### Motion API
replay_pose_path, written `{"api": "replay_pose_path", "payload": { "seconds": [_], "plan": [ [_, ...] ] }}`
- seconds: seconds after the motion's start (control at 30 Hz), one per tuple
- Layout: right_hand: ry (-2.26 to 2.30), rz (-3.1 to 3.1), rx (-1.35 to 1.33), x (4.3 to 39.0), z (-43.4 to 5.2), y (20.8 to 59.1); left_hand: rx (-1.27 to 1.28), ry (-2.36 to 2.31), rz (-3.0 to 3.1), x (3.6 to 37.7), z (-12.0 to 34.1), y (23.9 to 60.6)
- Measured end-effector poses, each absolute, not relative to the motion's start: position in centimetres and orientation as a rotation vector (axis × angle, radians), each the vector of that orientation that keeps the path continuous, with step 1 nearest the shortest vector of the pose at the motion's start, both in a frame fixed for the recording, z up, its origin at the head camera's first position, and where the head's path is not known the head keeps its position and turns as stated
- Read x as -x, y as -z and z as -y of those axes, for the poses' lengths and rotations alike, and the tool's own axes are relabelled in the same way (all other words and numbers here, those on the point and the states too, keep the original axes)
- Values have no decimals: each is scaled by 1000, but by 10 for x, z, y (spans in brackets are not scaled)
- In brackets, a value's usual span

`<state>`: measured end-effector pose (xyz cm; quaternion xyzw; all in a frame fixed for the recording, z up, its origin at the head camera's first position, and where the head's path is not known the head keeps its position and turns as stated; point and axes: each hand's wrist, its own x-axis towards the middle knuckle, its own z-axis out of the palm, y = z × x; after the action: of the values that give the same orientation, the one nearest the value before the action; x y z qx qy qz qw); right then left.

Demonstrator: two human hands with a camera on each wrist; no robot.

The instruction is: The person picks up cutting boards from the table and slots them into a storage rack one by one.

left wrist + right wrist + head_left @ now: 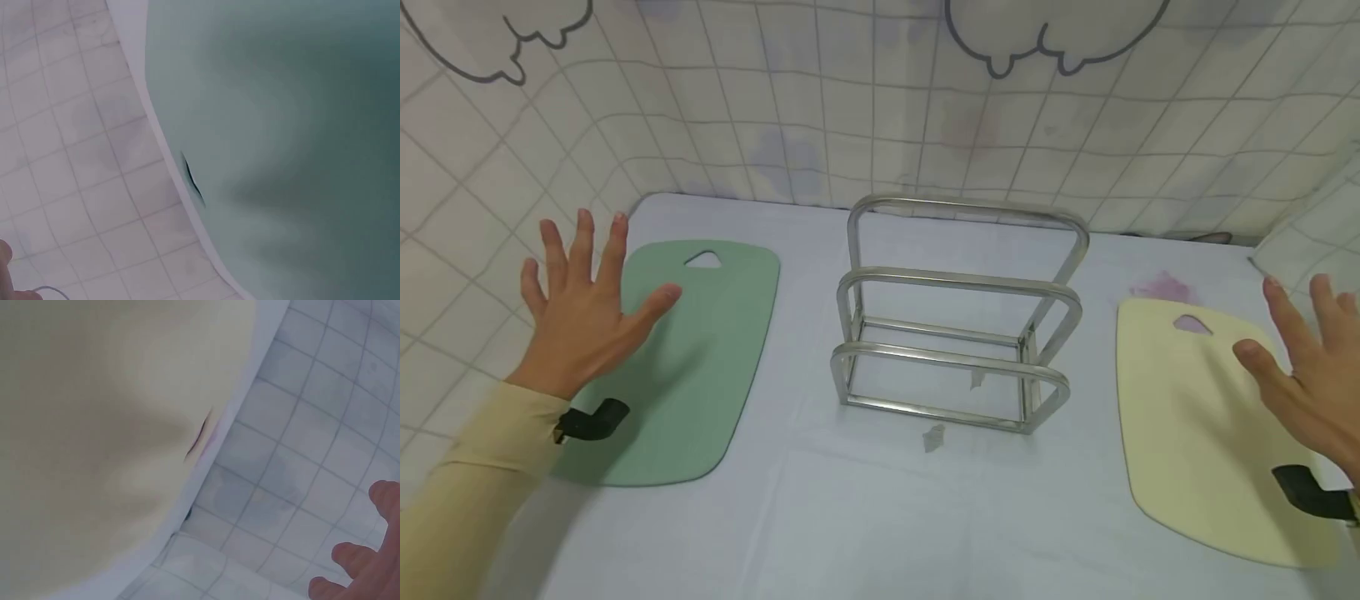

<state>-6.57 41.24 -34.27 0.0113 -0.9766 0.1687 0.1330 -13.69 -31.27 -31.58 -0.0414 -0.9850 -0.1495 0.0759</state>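
My left hand [583, 321] hovers over the left edge of a green cutting board [715, 358], fingers spread and holding nothing. The board lies flat, its handle hole at the far end, and fills much of the left wrist view. Over a pale yellow cutting board [1180, 417] on the right, my right hand [1315, 379] is held with its fingers apart, partly cut off by the frame edge. Between the boards stands a metal rack [955, 358] with three upright loops, the tallest at the back. Fingertips [353, 557] show at the right wrist view's lower corner.
A white cloth covers the table [865, 517]. Behind it and at the sides hangs a grid-patterned curtain [790, 108] with cloud-like outlines. A pink stain [1167, 287] marks the cloth beyond the yellow board, and a small grey patch [933, 437] lies before the rack.
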Motion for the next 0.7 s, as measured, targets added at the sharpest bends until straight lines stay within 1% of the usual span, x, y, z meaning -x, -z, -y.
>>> {"api": "replay_pose_path", "payload": {
  "seconds": [0.2,0.43,0.7],
  "plan": [
    [-499,2889,-11,69,-401,342,146,471,2928,141,306,320],
    [-639,2914,-81,73,-391,339,183,497,2898,144,295,324],
    [-789,2781,-151,80,-381,344,216,612,2855,149,283,332]
  ]
}}
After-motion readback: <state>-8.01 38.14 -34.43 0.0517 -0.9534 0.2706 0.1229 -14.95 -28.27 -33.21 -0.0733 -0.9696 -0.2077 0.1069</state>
